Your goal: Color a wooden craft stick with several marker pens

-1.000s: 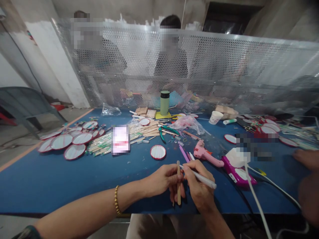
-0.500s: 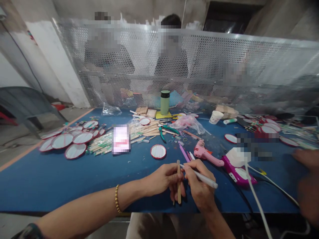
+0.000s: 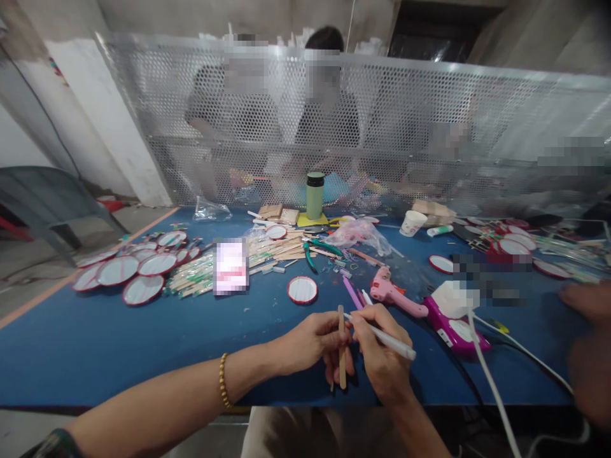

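My left hand (image 3: 317, 340) pinches a flat wooden craft stick (image 3: 342, 359), held nearly upright over the near part of the table. Beside it, my right hand (image 3: 384, 350) grips a white pen (image 3: 394, 343), its tip end close to the upper part of the stick. A second thin piece of wood peeks out below my left fingers, mostly hidden. Just beyond my hands lies a round white disc with a red rim (image 3: 302, 290). A purple pen (image 3: 352, 291) rests past my right hand, with a pink glue gun (image 3: 396, 294) to its right.
Red-rimmed discs (image 3: 118, 270) are heaped at left, near bundled wooden sticks (image 3: 195, 273) and a lit phone (image 3: 231, 267). Green-handled pliers (image 3: 310, 256), a green bottle (image 3: 314, 198) and a paper cup (image 3: 412, 224) stand farther back. White cables (image 3: 491, 381) run from a magenta power strip (image 3: 458, 337). Another person's hand (image 3: 589, 305) is at right.
My hands, the stick and the pen hold almost the same pose. Behind the perforated screen, the person at left has shifted to the right.
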Demonstrator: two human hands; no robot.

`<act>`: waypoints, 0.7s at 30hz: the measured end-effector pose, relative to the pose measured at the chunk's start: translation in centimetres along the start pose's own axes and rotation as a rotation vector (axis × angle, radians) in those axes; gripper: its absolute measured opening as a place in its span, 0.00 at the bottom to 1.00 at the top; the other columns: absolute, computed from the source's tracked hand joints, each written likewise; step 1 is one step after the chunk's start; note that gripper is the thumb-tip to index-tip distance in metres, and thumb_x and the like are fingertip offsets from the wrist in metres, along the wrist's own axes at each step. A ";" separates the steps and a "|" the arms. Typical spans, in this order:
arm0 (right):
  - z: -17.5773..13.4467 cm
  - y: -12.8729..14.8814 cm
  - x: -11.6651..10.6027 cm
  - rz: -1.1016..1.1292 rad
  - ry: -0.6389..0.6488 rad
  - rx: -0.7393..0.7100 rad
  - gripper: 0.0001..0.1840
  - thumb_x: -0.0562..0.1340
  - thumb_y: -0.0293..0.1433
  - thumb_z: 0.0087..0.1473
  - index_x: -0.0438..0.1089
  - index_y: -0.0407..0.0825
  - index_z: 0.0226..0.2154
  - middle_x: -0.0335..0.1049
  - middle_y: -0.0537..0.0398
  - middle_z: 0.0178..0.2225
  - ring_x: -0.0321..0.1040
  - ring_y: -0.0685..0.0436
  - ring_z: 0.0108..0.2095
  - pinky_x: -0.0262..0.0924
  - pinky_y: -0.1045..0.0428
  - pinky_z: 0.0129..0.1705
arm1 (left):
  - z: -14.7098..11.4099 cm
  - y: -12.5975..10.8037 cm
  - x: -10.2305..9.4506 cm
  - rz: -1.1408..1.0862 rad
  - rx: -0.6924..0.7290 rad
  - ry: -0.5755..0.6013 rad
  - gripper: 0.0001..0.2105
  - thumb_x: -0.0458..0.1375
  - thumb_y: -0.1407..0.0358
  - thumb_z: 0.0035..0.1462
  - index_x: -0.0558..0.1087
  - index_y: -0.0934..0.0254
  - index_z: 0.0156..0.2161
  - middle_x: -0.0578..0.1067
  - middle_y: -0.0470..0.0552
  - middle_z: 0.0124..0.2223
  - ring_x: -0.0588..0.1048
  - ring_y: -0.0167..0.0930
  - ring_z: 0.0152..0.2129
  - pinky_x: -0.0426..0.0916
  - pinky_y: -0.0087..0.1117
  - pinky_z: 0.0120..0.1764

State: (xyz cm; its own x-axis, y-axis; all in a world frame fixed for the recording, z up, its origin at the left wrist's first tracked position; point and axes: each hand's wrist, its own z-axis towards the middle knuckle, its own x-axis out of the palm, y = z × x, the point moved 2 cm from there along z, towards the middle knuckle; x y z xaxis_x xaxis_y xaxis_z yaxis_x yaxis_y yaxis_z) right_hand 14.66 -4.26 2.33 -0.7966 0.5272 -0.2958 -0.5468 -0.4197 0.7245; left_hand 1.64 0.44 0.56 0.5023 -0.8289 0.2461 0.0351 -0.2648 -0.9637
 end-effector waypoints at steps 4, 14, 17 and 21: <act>0.1 0.0 0.0 0.001 -0.005 -0.009 0.14 0.59 0.33 0.58 0.69 0.49 0.22 0.66 0.63 0.16 0.61 0.54 0.16 0.55 0.59 0.19 | -0.1 0.0 -0.1 -0.001 0.007 0.005 0.25 0.59 0.41 0.55 0.63 0.64 0.36 0.75 0.48 0.27 0.72 0.25 0.15 0.66 0.26 0.20; 0.0 0.0 0.1 -0.011 0.016 -0.023 0.15 0.59 0.34 0.59 0.69 0.49 0.22 0.67 0.62 0.17 0.62 0.53 0.16 0.56 0.59 0.20 | -0.1 -0.3 0.1 0.011 0.009 -0.005 0.25 0.59 0.41 0.54 0.64 0.64 0.35 0.75 0.48 0.26 0.71 0.25 0.15 0.66 0.26 0.21; -0.1 -0.1 0.0 -0.030 -0.018 -0.028 0.14 0.59 0.33 0.59 0.70 0.49 0.23 0.68 0.62 0.17 0.62 0.54 0.16 0.57 0.59 0.20 | -0.1 -0.2 0.1 0.002 0.004 0.000 0.25 0.59 0.41 0.55 0.64 0.64 0.36 0.75 0.48 0.26 0.71 0.25 0.16 0.66 0.27 0.21; -0.3 -0.3 -0.1 -0.047 -0.054 -0.037 0.13 0.60 0.33 0.58 0.70 0.48 0.23 0.69 0.62 0.18 0.62 0.54 0.16 0.57 0.59 0.20 | 0.0 -0.2 0.0 -0.006 0.006 0.002 0.25 0.60 0.41 0.54 0.64 0.64 0.37 0.75 0.48 0.27 0.71 0.25 0.16 0.67 0.27 0.22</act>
State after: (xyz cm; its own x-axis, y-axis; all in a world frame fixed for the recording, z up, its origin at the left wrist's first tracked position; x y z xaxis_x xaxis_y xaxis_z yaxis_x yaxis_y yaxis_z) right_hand 14.83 -4.40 2.00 -0.7556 0.5852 -0.2943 -0.5930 -0.4202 0.6869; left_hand 1.66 0.47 0.71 0.5002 -0.8283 0.2525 0.0434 -0.2673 -0.9626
